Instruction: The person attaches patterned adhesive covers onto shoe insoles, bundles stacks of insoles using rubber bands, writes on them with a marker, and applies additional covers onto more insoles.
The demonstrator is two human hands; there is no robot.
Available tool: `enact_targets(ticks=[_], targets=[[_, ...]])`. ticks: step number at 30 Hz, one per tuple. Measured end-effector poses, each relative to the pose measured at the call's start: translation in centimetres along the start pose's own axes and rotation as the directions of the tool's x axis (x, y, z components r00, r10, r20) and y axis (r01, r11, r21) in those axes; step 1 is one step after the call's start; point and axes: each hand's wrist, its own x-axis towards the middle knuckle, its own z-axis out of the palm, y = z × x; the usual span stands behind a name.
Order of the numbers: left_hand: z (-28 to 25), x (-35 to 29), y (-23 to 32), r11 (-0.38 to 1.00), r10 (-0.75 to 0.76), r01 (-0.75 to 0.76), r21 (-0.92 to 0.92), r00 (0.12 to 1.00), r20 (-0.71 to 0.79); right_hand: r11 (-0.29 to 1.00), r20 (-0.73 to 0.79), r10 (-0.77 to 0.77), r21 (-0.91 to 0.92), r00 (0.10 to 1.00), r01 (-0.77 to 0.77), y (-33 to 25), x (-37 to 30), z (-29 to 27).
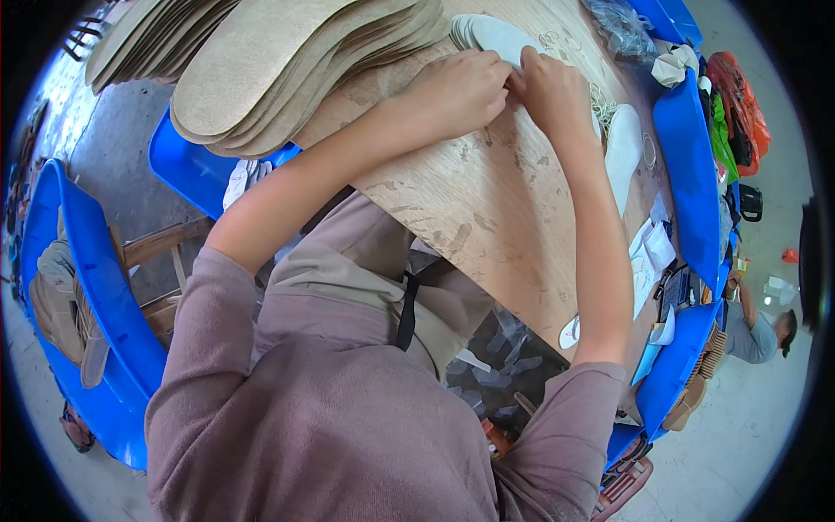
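My left hand (465,91) and my right hand (555,91) meet over the wooden table, fingers curled and fingertips pressed close together. What they pinch is hidden between the fingers. Right behind them lies a fanned stack of pale insoles (504,36), partly covered by my fingers. To the left of my left hand, large tan insoles (261,70) lie in a thick overlapping pile at the table's edge. Beside my right wrist are a tangle of thin pale bands (600,104) and a white insole (623,148).
Blue bins (683,165) line the table's right side, and another blue bin (96,304) with insoles stands at the left. White papers (652,248) lie on the wooden table (487,226) near my right forearm. A person (755,332) is at the far right.
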Motion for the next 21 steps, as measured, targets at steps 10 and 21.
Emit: enact_targets(ticks=[10,21], targets=[[0.9,-1.0,-0.9,0.971,0.128,-0.112,0.212,0.99,-0.061,0.979,-0.334,0.152,0.179,0.93,-0.096,-0.4,0.9,3.6],[1.3,0.4,-0.2,0.881,0.017,-0.047,0.47,0.997,0.069,-0.317,0.212,0.911,0.909,0.355,0.271,12.4,-9.4,-0.3]])
